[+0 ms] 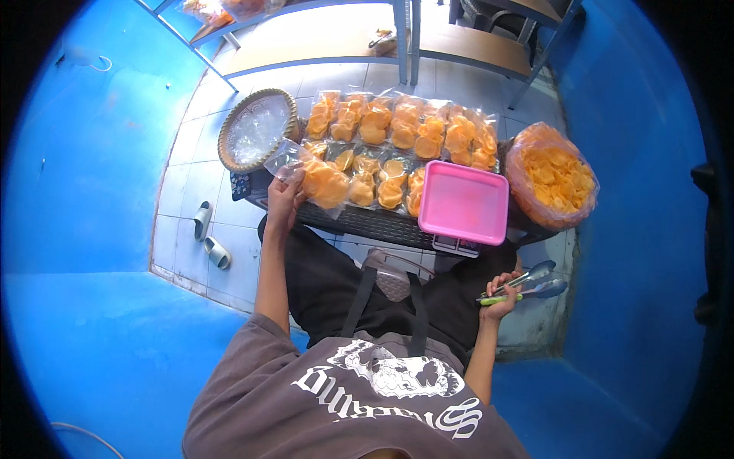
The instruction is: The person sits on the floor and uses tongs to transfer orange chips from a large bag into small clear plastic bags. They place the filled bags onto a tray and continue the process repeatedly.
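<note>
The left hand [284,193] is stretched forward and closed on the open top of a clear plastic bag filled with orange round crackers [321,180], pinching the empty upper part so that the heavy filled end hangs away to the right of the fingers, just over the near row of packed goods. Beyond and to the right of that hand lie two rows of similar clear packets of orange crackers [401,126], set edge to edge on a dark slatted low table [359,220], an order that keeps finished packs flat and easy to count. Just to the left and ahead of the left hand sits a round woven tray holding crumpled clear plastic bags [256,128], within short reach, which suits a supply of empty bags. The right hand [501,300] is drawn back by the knee and wrapped around a pair of metal tongs with green-tipped handles [527,284], jaws pointing right and near together; nothing is gripped in them. Ahead of this hand stands a pink square plastic tray on a small scale [463,202], and further right a large clear sack of loose orange crackers [552,177], close on the tong side.
</note>
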A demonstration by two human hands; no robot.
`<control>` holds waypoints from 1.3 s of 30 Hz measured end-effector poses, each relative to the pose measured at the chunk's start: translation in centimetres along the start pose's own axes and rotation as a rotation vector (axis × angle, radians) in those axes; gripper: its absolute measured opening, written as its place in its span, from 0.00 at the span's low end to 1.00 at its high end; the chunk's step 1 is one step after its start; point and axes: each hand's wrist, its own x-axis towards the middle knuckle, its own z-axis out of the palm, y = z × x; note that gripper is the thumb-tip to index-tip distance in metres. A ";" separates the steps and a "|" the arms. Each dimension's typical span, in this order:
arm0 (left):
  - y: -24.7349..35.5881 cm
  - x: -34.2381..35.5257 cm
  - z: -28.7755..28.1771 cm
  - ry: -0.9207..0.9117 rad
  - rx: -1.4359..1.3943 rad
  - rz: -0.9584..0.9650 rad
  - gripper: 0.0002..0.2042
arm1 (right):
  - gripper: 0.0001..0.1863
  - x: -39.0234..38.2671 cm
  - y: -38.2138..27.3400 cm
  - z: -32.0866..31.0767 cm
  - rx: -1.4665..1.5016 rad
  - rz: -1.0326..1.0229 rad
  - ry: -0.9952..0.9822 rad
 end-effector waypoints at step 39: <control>-10.8 3.5 6.4 0.478 -0.518 -0.199 0.27 | 0.19 0.8 0.4 -0.4 -0.014 0.054 0.054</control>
